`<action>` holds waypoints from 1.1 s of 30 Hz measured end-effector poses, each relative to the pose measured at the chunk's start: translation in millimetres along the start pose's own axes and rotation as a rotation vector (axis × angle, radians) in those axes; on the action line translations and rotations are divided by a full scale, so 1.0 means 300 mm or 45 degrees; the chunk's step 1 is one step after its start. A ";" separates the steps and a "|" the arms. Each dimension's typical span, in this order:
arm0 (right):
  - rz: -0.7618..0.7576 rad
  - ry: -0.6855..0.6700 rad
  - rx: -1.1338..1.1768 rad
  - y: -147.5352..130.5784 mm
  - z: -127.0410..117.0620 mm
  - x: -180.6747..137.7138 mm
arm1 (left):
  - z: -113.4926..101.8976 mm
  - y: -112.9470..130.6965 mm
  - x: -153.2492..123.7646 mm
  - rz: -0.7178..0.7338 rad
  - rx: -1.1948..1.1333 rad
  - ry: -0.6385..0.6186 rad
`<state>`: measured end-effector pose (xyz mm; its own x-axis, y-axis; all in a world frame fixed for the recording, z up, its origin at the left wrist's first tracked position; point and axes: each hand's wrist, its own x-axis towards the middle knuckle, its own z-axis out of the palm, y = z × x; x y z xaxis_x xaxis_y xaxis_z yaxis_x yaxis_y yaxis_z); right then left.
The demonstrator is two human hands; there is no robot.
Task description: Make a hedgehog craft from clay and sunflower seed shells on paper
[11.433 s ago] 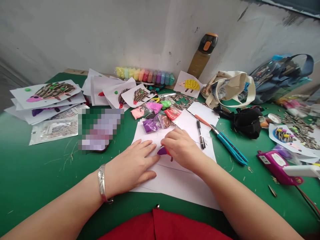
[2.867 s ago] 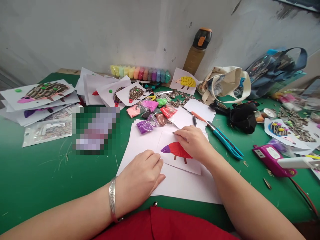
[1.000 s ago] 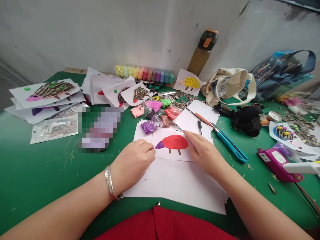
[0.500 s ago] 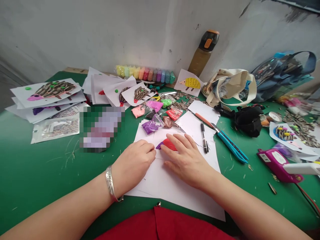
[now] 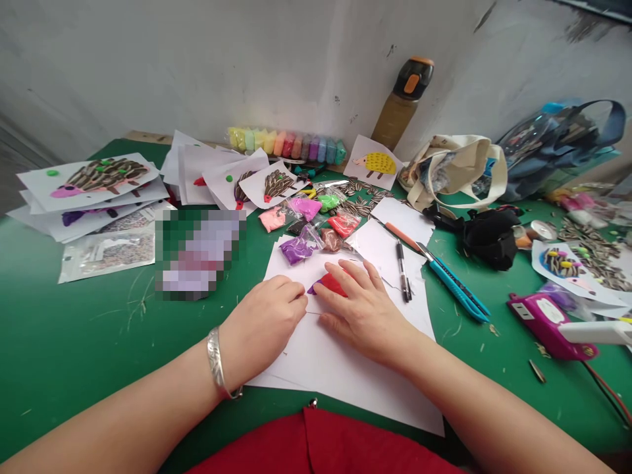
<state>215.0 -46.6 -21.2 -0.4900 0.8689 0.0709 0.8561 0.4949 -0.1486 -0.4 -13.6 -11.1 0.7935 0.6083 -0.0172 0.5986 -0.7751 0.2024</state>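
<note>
A flat shape of red clay (image 5: 332,284) with a purple clay tip (image 5: 311,289) at its left lies on stacked white paper (image 5: 316,365). My right hand (image 5: 363,309) is over it, fingers spread and touching the red clay, hiding much of it. At the purple tip's left, my left hand (image 5: 266,319) rests on the paper with its fingers curled and thumb pressed in. What those fingers hold, if anything, is hidden. Just beyond the clay lie small bags of purple clay (image 5: 298,248), brown clay (image 5: 332,239) and red clay (image 5: 344,224).
A pen (image 5: 403,271) and a blue utility knife (image 5: 457,286) lie right of the paper. Hedgehog pictures (image 5: 106,178) are stacked at the left. Sunflower seeds (image 5: 365,197), a tote bag (image 5: 454,168) and a bottle (image 5: 397,115) stand farther back. A magenta glue gun (image 5: 550,326) lies far right.
My right hand has shifted very slightly left and up over the red clay. My left hand stays practically where it was.
</note>
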 end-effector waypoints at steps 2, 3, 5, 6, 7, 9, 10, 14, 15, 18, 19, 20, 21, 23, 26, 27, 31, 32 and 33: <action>-0.005 0.009 -0.003 0.002 -0.004 -0.001 | -0.001 0.001 -0.002 0.005 0.004 -0.002; -0.006 0.025 -0.005 0.004 -0.006 -0.002 | -0.001 0.002 -0.003 0.009 0.004 -0.005; -0.007 0.055 -0.013 0.008 -0.008 -0.006 | -0.003 0.002 -0.003 0.013 0.006 -0.010; -0.008 0.061 -0.018 0.008 -0.008 -0.007 | -0.003 0.002 -0.003 0.013 0.008 -0.009; -0.011 0.058 -0.020 0.008 -0.008 -0.008 | -0.004 0.002 -0.003 0.012 0.011 -0.006; -0.018 0.037 -0.020 0.006 -0.006 -0.008 | -0.003 0.002 -0.001 0.009 0.013 0.005; -0.019 0.034 -0.018 0.005 -0.004 -0.008 | -0.003 0.002 0.000 0.009 0.012 0.007; -0.014 0.079 -0.024 -0.003 -0.001 -0.004 | -0.002 0.001 0.000 0.012 -0.003 0.000; -0.018 0.074 -0.023 -0.004 -0.001 -0.003 | -0.002 0.000 -0.001 0.009 -0.005 -0.003; -0.027 0.032 -0.014 -0.004 -0.002 -0.002 | -0.001 -0.001 -0.005 0.001 -0.005 -0.006; -0.027 0.034 -0.012 -0.002 -0.003 -0.002 | 0.000 -0.001 -0.006 0.001 -0.007 -0.005; -0.026 0.045 -0.013 0.000 -0.004 -0.003 | 0.000 -0.002 -0.007 0.003 -0.009 -0.002; -0.024 0.060 -0.017 0.003 -0.005 -0.004 | 0.001 -0.002 -0.007 0.005 -0.010 0.002; -0.024 0.068 -0.024 0.006 -0.011 -0.003 | 0.002 -0.002 -0.006 0.014 -0.009 0.007; -0.040 0.005 -0.026 0.005 -0.025 0.008 | 0.002 -0.001 -0.002 0.018 -0.002 0.020; -0.048 -0.018 -0.025 0.004 -0.031 0.014 | 0.002 -0.001 -0.001 0.016 -0.001 0.026; -0.049 -0.007 -0.005 0.011 -0.052 0.033 | 0.002 0.000 0.000 0.008 -0.006 0.023; -0.028 0.018 0.010 0.017 -0.055 0.034 | 0.002 0.000 -0.001 0.006 -0.007 0.020; 0.000 0.045 0.026 0.023 -0.057 0.032 | 0.002 0.000 -0.002 0.003 -0.006 0.019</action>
<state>219.1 -34.5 -4.7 -0.4834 0.8690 0.1060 0.8524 0.4948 -0.1690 -0.8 -14.2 -11.7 0.7932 0.6089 -0.0023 0.5961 -0.7758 0.2069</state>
